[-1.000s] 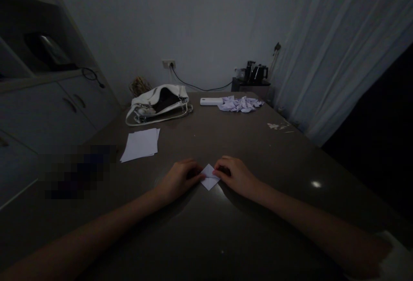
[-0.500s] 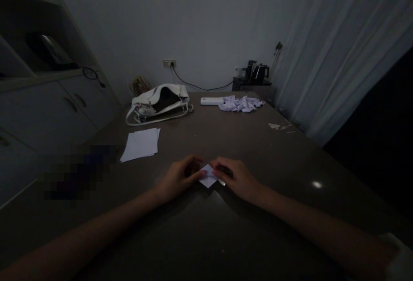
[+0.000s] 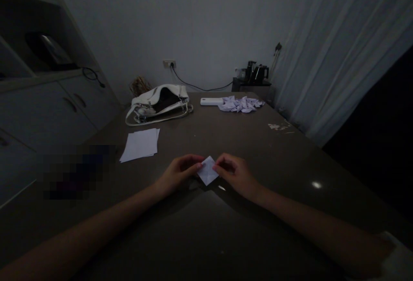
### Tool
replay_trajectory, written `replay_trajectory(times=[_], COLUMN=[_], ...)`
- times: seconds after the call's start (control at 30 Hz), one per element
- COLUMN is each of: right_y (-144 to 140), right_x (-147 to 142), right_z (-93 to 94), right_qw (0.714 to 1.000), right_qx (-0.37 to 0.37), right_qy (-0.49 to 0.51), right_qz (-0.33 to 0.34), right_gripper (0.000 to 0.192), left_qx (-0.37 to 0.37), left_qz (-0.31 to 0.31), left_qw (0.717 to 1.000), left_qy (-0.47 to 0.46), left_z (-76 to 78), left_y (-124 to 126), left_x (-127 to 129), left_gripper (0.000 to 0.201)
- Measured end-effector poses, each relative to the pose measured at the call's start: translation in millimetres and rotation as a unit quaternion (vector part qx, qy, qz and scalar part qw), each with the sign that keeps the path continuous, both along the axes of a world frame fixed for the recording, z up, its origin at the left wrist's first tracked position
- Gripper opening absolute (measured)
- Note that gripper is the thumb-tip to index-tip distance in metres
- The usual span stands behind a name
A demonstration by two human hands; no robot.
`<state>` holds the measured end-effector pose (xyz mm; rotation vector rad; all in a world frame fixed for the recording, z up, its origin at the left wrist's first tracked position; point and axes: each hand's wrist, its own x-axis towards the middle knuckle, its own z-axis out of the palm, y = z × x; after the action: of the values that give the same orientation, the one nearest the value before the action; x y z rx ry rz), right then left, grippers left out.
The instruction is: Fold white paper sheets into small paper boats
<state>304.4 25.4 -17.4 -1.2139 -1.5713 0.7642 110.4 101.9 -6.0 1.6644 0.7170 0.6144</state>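
Taking the white bag (image 3: 151, 96) as the landmark, the folded paper (image 3: 207, 172) lies nearer the person and to the bag's right, a small creased diamond with one corner pointing at the person. The left hand (image 3: 180, 171) grips its left corner, thumb on the upper face; the right hand (image 3: 237, 173) pinches the right corner between thumb and fingers. Holding opposite corners probably keeps the sheet taut and square while its middle stays uncovered. The paper seems tipped up; whether its near corner touches the worktop (image 3: 206, 229) I cannot tell.

Just on the near side of the bag, a stack of sheets (image 3: 140, 144) lies flat, likely put there to be within the left hand's reach. To the bag's right come a white case (image 3: 211, 101) and, touching it, a pile of folded pieces (image 3: 240, 104), perhaps set that far back to be out of the way. Small scraps (image 3: 275, 126) lie farther right and nearer than the bag, close to the worktop's right edge.

The far edge runs just behind the bag, leaving little space there. Room to move is widest on the bag's near side, around both forearms.
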Motion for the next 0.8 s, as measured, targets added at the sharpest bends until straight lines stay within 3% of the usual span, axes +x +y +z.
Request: replay_trajectory(times=[0.1, 0.8], right_y=[-1.5, -5.4], right_x=[0.0, -4.5], right_z=[2.0, 4.3], right_qw=[1.000, 0.999], right_qx=[0.006, 0.043], right_qy=[-0.005, 0.010], right_qz=[-0.005, -0.008], right_gripper=[0.014, 0.009], left_qx=[-0.012, -0.003], left_qz=[-0.022, 0.005], left_qw=[1.000, 1.000], left_qy=[0.010, -0.012], left_z=[-0.2, 5.0], left_y=[-0.8, -10.9], left_x=[-1.0, -1.8], left_gripper=[0.033, 0.025])
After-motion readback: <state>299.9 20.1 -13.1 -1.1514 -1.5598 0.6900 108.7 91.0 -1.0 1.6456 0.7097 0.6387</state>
